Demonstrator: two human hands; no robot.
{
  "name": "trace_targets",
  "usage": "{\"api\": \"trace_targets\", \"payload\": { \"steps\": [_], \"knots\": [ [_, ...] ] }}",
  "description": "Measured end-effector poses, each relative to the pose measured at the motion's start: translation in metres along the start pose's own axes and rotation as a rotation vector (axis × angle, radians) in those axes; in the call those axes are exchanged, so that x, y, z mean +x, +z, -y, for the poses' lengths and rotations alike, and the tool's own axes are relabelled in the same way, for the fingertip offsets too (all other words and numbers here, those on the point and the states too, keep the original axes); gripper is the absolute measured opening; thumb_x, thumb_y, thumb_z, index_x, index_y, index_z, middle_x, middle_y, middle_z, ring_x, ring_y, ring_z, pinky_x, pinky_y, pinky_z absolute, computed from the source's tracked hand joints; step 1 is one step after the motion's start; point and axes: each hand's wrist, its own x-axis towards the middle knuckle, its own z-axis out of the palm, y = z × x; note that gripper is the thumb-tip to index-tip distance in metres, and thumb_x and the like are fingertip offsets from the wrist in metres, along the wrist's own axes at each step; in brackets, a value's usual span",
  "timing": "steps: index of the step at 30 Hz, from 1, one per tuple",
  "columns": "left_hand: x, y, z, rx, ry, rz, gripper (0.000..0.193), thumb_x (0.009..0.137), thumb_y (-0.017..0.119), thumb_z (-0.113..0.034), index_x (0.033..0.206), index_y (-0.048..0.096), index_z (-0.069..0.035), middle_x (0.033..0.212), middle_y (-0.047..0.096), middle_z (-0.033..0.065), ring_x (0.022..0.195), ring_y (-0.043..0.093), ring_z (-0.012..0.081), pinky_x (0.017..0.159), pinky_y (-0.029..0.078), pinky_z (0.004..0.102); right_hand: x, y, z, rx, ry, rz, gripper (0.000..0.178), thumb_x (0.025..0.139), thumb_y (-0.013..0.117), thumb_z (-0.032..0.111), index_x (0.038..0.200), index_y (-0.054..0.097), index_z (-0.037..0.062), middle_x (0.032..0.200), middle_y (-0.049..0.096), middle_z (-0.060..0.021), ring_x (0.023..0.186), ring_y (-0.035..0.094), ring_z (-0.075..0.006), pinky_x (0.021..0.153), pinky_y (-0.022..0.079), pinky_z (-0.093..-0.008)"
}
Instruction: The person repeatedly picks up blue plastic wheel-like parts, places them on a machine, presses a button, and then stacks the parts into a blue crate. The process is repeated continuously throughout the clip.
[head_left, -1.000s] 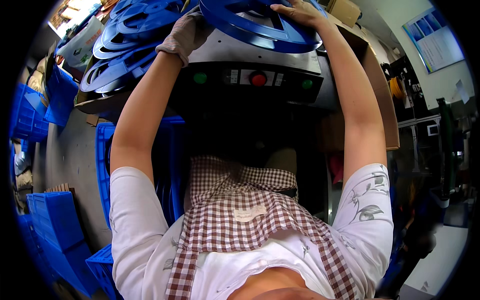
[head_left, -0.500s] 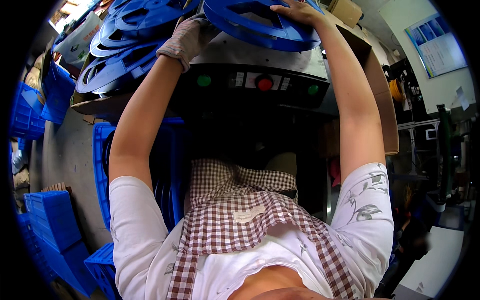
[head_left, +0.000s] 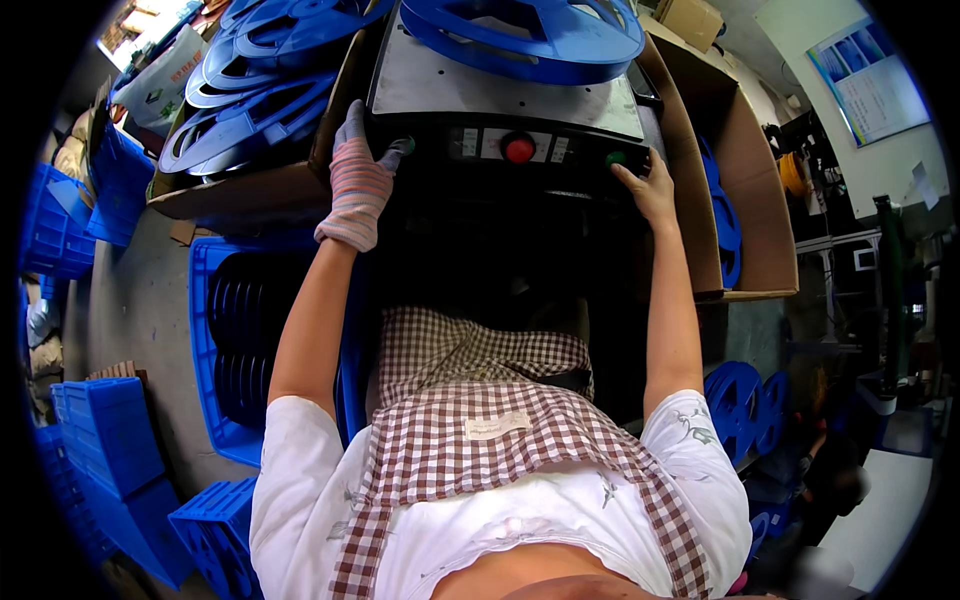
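Note:
A blue plastic reel lies on the grey metal top of a machine in front of me. My left hand, in a striped knit glove, is open at the left of its dark front panel, fingers pointing up. Its thumb reaches the left green button, partly covering it. Bare and open, my right hand is at the panel's right end, thumb at the right green button. Between the hands is a red button. Neither hand holds anything.
Blue reels are heaped in a cardboard box at left. Another cardboard box with blue reels stands at right. A blue crate holding dark discs is by my left arm. More reels stand low at right.
Both hands have let go of the blue reel and moved down toward me to the green buttons. The reel now rests on the machine top.

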Motion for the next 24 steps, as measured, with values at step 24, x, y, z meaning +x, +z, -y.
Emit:
{"api": "trace_targets", "payload": {
  "steps": [24],
  "knots": [
    [0.125, -0.014, -0.066, 0.381, 0.788, 0.085, 0.060, 0.081, 0.061, -0.026, 0.134, 0.045, -0.003, 0.133, 0.049, 0.0203, 0.128, 0.042, 0.0372, 0.108, 0.032, 0.0468, -0.305, 0.142, 0.025, 0.002, 0.060, 0.858, 0.029, 0.087, 0.065, 0.025, 0.111, 0.069, 0.0095, 0.100, 0.070, -0.0129, 0.086, 0.067, -0.0273, 0.077, 0.053, -0.0381]
  ]
}}
